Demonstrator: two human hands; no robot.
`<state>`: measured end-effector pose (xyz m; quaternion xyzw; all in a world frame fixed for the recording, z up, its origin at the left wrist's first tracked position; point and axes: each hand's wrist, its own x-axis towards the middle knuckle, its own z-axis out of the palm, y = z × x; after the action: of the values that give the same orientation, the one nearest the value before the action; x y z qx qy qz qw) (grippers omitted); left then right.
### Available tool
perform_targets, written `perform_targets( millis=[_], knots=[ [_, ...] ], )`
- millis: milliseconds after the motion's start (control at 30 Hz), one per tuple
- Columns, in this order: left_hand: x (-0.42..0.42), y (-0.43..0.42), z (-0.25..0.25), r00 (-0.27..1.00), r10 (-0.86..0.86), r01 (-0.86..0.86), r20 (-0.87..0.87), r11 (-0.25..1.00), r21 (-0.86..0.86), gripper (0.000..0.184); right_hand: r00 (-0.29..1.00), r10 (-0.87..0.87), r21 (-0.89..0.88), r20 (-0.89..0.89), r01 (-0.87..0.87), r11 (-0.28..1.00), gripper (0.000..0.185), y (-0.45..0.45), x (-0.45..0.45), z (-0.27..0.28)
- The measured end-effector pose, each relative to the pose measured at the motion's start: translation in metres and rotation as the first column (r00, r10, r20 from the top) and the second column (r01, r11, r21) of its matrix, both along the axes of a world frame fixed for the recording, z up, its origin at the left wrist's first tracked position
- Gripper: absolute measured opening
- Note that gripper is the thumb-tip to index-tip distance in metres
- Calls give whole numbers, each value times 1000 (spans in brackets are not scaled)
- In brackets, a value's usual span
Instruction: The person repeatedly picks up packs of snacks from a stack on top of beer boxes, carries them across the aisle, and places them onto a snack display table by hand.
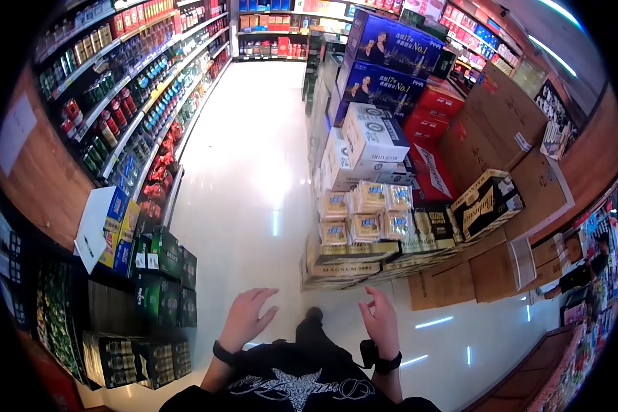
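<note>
My left hand [246, 319] is held out in front of my body with its fingers apart and nothing in it. My right hand [381, 319], also empty, has its thumb and fingers spread. Dark bands circle both wrists. Nearest to my right hand is a stack of beer cartons [343, 269] marked MAGNUM. Several flat packs [365, 228] in clear wrap, with yellow and blue labels, lie on top of it. Left of my left hand stand green and black cartons [166, 275], apart from the hand.
Shelves of bottles and cans [127, 110] line the aisle's left side. White cartons [374, 134], blue cartons [384, 89] and a Budweiser carton [487, 206] pile up at right. Brown cardboard [498, 117] leans there. The shiny floor [247, 144] runs forward.
</note>
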<state>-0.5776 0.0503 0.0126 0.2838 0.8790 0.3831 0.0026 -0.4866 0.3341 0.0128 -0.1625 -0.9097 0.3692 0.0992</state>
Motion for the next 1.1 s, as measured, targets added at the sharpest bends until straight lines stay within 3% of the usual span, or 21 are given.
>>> perform_targets(
  millis=[133, 233, 400, 567, 700, 800, 967, 1100],
  knots=[
    [-40, 37, -1, 1000, -6, 5, 7, 999, 51, 33, 999, 15, 19, -42, -15, 1000, 41, 35, -42, 7],
    [-64, 62, -7, 998, -12, 11, -58, 1000, -2, 33, 998, 24, 0, -61, -24, 1000, 41, 62, -64, 1],
    [-102, 95, -12, 1000, -5, 5, 18, 1000, -19, 34, 997, 64, 26, -36, -63, 998, 41, 94, -105, -1],
    [-142, 114, -29, 990, -71, 74, 121, 997, -18, 35, 978, 195, -175, 78, -180, 968, 41, 94, -140, -5],
    [-187, 123, -30, 966, -160, 179, 204, 981, -79, 36, 974, 226, -66, 20, -225, 972, 43, 86, -164, -26],
    [-224, 128, -50, 956, -266, 272, 122, 961, -37, 36, 975, 184, -26, 124, -182, 983, 48, 72, -183, -33],
    [-278, 136, -77, 867, -350, 367, 355, 930, 21, 38, 989, 35, -136, 140, -16, 991, 60, 48, -216, -57],
    [-308, 147, -97, 813, -419, 501, 404, 857, -122, 41, 970, -68, -108, 232, 95, 990, 68, 32, -235, -82]
  ],
)
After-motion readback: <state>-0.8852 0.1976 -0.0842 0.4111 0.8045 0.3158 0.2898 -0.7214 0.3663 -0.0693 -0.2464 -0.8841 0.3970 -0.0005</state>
